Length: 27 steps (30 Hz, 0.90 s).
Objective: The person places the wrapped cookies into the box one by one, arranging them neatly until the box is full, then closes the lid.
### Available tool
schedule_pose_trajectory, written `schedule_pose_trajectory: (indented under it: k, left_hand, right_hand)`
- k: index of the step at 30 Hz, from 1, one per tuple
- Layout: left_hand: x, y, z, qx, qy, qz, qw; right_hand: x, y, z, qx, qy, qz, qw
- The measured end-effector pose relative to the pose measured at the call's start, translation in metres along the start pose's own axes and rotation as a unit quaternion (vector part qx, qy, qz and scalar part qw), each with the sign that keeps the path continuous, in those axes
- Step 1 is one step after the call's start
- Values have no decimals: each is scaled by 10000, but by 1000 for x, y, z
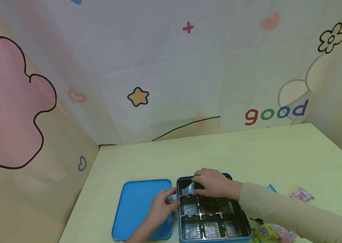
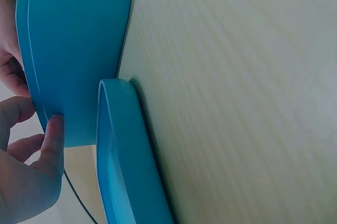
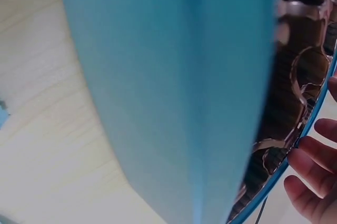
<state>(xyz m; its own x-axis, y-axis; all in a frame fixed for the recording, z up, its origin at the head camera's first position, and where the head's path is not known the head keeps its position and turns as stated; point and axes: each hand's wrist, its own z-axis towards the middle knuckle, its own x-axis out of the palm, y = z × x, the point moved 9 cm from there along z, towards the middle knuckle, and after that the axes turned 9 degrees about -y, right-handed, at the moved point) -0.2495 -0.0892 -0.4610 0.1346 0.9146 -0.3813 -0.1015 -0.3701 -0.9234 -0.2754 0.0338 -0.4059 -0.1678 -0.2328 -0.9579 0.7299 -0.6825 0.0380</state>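
Observation:
A blue box (image 1: 215, 240) with a dark insert of several compartments stands on the table. One small blue wrapped candy (image 1: 188, 189) lies in its back left compartment. Over the back row is my right hand (image 1: 213, 183), thumb and fingertips beside the candy; in the right wrist view its fingers (image 3: 310, 166) look loosely spread at the rim, and no candy shows there. My left hand (image 1: 163, 206) rests its thumb and fingertips against the box's left edge. Up close, the left wrist view has a fingertip lying on the blue outer wall (image 2: 79, 50).
Left of the box lies a blue lid (image 1: 142, 206), partly under my left forearm. To the right are a pink packet (image 1: 301, 194), a blue packet (image 1: 271, 188), a yellow packet (image 1: 263, 233) and another pink packet (image 1: 283, 233), near the right sleeve. A printed curtain (image 1: 171, 67) borders the table.

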Motion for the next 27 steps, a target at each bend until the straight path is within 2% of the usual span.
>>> schedule_pose_trajectory:
  k: [4, 8, 16, 27]
  left_hand:
    - [1, 1, 0, -13, 20, 20, 10000]
    - [0, -4, -2, -10, -1, 83, 10000]
    - [1, 6, 3, 9, -24, 267, 9996]
    - [0, 5, 3, 3, -68, 296, 9995]
  right_hand:
    - [-2, -2, -3, 22, -4, 30, 10000]
    - [-3, -5, -5, 24, -84, 68, 9999]
    - [-8, -17, -13, 212, -208, 192, 9994]
    - [-14, -37, -29, 323, -329, 344, 9983]
